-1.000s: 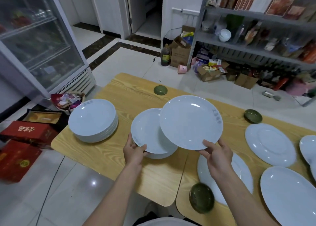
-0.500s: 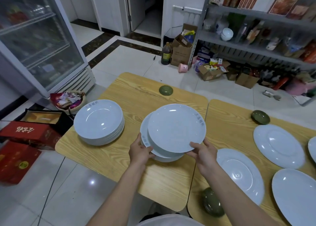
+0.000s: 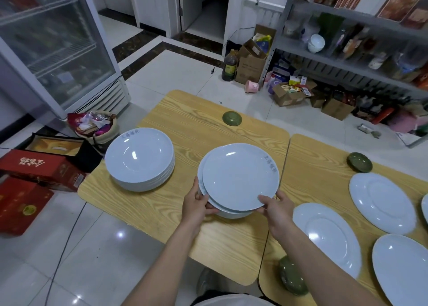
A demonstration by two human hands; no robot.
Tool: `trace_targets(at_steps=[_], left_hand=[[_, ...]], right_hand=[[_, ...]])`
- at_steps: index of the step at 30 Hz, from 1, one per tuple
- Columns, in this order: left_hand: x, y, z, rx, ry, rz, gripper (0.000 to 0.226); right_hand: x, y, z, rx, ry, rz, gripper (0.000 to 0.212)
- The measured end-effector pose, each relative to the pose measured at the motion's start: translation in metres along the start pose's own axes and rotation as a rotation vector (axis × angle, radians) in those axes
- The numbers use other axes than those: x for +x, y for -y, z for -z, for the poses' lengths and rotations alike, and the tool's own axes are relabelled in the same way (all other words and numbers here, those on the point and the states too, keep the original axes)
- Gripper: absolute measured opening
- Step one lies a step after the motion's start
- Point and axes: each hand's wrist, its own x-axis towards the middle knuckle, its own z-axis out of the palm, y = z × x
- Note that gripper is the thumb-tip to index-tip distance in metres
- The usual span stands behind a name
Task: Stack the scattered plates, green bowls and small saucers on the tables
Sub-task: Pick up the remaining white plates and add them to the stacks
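Note:
A white plate [image 3: 239, 176] lies on a small stack of white plates [image 3: 231, 213] in the middle of the left wooden table [image 3: 162, 208]. My right hand [image 3: 275, 205] pinches the top plate's near right rim. My left hand [image 3: 196, 201] grips the stack's left edge. A taller stack of white plates [image 3: 140, 158] stands to the left. Green bowls sit upside down: a far one [image 3: 232, 118], a right one [image 3: 359, 162] and a near one [image 3: 291, 276]. Three flat white plates [image 3: 382, 201] [image 3: 326, 236] [image 3: 403, 266] lie loose on the right table [image 3: 310, 166].
A glass-door fridge [image 3: 51, 46] stands at the left, with red boxes [image 3: 34, 169] and a basket [image 3: 92, 127] on the floor beside the table. Metal shelving [image 3: 352, 34] with goods and cardboard boxes [image 3: 250, 65] lines the back right.
My right hand carried the white plate left and down from mid-air onto the middle stack. My left hand stayed on the stack's left edge.

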Motion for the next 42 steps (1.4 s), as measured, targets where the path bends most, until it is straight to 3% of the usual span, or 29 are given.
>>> trace_targets(at_steps=[4,28,30,33,35,38,40,42], left_hand=[[0.003,0.002,0.002,0.021,-0.009,0.015,0.069],[-0.004,-0.009,-0.004,0.104,-0.082,0.02,0.067],[-0.006,-0.01,-0.007,0.243,-0.165,-0.065,0.056],[-0.019,-0.017,-0.019,0.614,-0.279,-0.331,0.038],[-0.031,-0.025,-0.036,0.84,-0.163,-0.5,0.037],[-0.048,-0.031,-0.072,1.222,0.11,-0.656,0.047],[-0.063,-0.032,-0.1,1.399,0.199,-0.737,0.053],[-0.083,-0.03,-0.13,1.517,0.252,-0.824,0.056]], right_hand=[[-0.001,0.0,-0.002,-0.156,-0.032,0.072,0.028],[0.009,-0.006,-0.002,-0.301,-0.055,-0.041,0.03],[0.008,-0.007,0.003,-0.279,-0.017,-0.055,0.035],[0.004,-0.001,0.017,-0.324,0.031,-0.014,0.049],[-0.003,0.011,0.035,-0.515,0.117,0.109,0.056],[-0.016,0.032,0.072,-1.129,0.337,0.415,0.067],[-0.027,0.044,0.106,-1.443,0.316,0.584,0.069],[-0.041,0.055,0.144,-1.555,0.221,0.648,0.068]])
